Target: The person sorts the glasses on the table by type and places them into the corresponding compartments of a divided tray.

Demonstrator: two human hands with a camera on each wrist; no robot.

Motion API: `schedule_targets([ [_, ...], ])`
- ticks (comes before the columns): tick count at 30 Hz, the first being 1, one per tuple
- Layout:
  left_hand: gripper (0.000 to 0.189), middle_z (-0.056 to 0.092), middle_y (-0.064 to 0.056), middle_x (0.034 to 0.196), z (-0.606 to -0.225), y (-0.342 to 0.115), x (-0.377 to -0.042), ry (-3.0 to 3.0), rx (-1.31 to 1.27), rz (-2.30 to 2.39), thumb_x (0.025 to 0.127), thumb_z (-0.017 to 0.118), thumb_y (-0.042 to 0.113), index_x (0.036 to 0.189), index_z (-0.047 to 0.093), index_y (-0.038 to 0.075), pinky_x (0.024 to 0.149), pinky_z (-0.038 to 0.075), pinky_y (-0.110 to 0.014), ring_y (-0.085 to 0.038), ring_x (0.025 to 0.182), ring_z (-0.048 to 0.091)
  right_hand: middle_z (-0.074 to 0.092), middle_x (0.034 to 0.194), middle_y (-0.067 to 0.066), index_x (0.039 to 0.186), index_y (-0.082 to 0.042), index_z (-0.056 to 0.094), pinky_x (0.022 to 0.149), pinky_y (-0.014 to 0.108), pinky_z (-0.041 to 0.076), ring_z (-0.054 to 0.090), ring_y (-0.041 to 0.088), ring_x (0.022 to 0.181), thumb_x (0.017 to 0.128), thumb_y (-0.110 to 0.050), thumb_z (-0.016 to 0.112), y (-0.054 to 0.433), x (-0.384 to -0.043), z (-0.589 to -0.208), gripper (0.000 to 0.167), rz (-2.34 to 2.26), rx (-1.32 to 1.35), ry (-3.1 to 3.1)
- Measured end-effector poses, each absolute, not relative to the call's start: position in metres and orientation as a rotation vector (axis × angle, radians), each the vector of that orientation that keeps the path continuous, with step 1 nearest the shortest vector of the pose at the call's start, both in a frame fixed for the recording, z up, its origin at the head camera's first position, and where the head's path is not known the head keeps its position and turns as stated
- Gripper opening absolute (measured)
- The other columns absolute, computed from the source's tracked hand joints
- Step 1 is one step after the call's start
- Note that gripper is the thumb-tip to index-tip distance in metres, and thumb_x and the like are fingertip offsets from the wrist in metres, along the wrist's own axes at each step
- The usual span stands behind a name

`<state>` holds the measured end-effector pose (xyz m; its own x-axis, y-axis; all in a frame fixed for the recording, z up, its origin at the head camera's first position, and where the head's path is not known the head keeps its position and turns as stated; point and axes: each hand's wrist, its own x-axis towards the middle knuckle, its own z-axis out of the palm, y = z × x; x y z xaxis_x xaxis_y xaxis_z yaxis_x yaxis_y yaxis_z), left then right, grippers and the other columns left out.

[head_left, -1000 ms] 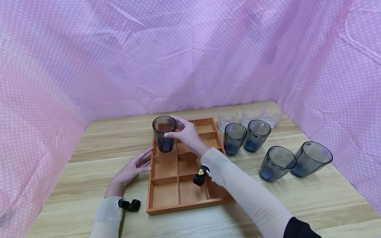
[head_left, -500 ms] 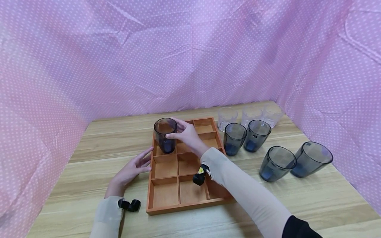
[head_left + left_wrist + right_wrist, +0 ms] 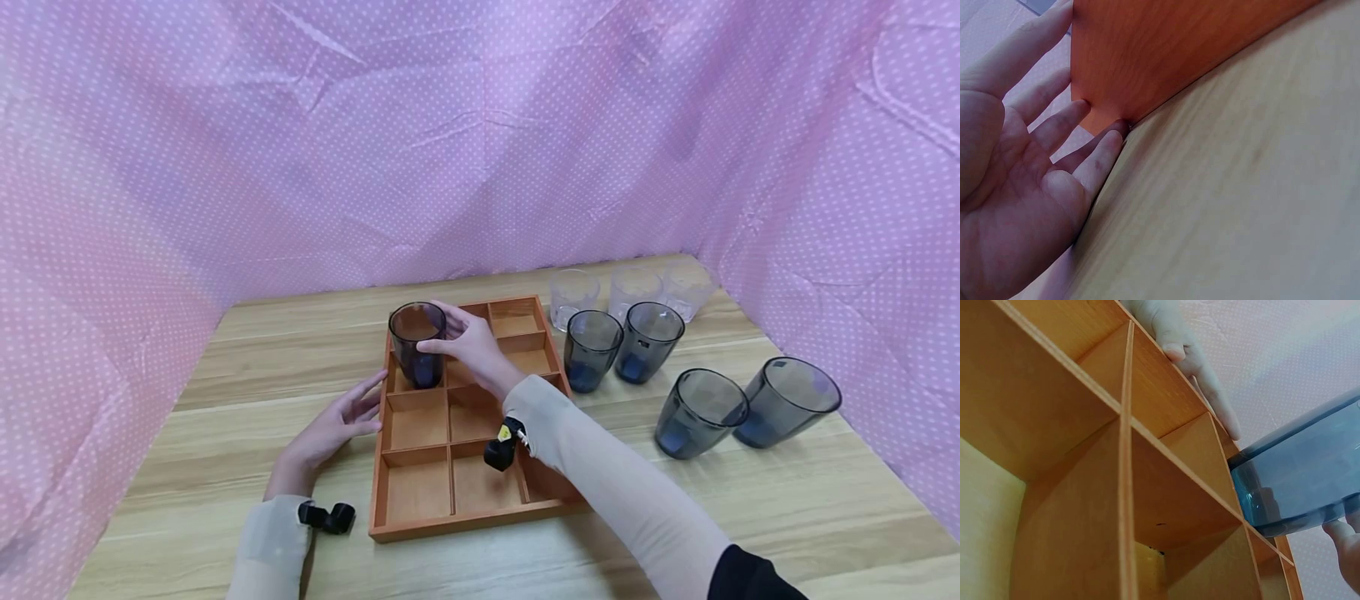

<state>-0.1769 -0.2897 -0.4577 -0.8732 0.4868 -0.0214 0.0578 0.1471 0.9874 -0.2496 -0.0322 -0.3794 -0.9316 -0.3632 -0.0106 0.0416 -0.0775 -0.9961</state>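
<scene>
Tumbler of smoked glass [image 3: 422, 365], roughly upright, left of my right grip [image 3: 472, 340], whose thumb and fingers curl partway around its side. Its base is at a left-hand compartment of a wooden tray [image 3: 450, 527] below that grip; whether it touches the compartment floor, I cannot tell. My left grip [image 3: 337, 427], fingers loosely extended, has hold of nothing and touches the tray's left wall. Right of the right grip, four more smoked tumblers [image 3: 592, 358] stand on the desk [image 3: 255, 392], two just beside the tray and two farther right, closer to the viewer. Three clear glasses [image 3: 574, 302] stand behind the first two. I judge the work early: one tumbler nearly placed but unreleased, seven glasses outside the tray, possibly all left to do.
</scene>
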Motion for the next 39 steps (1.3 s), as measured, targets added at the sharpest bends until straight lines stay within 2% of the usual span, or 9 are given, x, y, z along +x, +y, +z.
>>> schedule_targets([
  [6,0.079,0.008,-0.027,0.16,-0.4585,-0.2886,-0.1764,2.091,0.532,1.788,0.093,0.061,0.005,0.156,0.013,0.008,0.1,0.039,-0.012,-0.049,0.143,0.015,0.053,0.144,0.004,0.142,-0.017,0.05,0.109,0.037,0.041,0.049,0.02,0.135,0.081,-0.005,0.077,-0.0314,-0.2489,-0.3814,0.068,-2.086,-0.372,1.901],
  [20,0.078,0.011,-0.031,0.158,-0.4606,-0.2883,-0.1778,2.112,0.541,1.777,0.094,0.06,0.005,0.156,0.014,0.008,0.099,0.038,-0.011,-0.052,0.142,0.015,0.051,0.146,0.001,0.142,-0.017,0.049,0.114,0.039,0.035,0.042,0.019,0.14,0.078,-0.008,0.08,-0.0341,-0.2496,-0.3865,0.071,-1.959,-0.349,1.931],
  [31,0.078,0.011,-0.025,0.16,-0.4576,-0.2893,-0.1785,2.141,0.532,1.749,0.094,0.061,0.007,0.156,0.015,0.011,0.1,0.036,-0.01,-0.049,0.144,0.017,0.047,0.149,0.002,0.141,-0.018,0.05,0.117,0.039,0.031,0.038,0.02,0.142,0.078,-0.006,0.08,-0.0358,-0.2475,-0.3854,0.071,-1.899,-0.365,1.975],
  [39,0.077,0.012,-0.027,0.16,-0.4578,-0.2904,-0.1767,2.166,0.517,1.712,0.095,0.06,0.009,0.157,0.014,0.012,0.1,0.034,-0.009,-0.05,0.144,0.016,0.037,0.156,0.006,0.148,-0.014,0.039,0.118,0.039,0.028,0.031,0.023,0.146,0.082,-0.008,0.077,-0.0362,-0.2407,-0.3806,0.077,-1.8,-0.403,2.044],
])
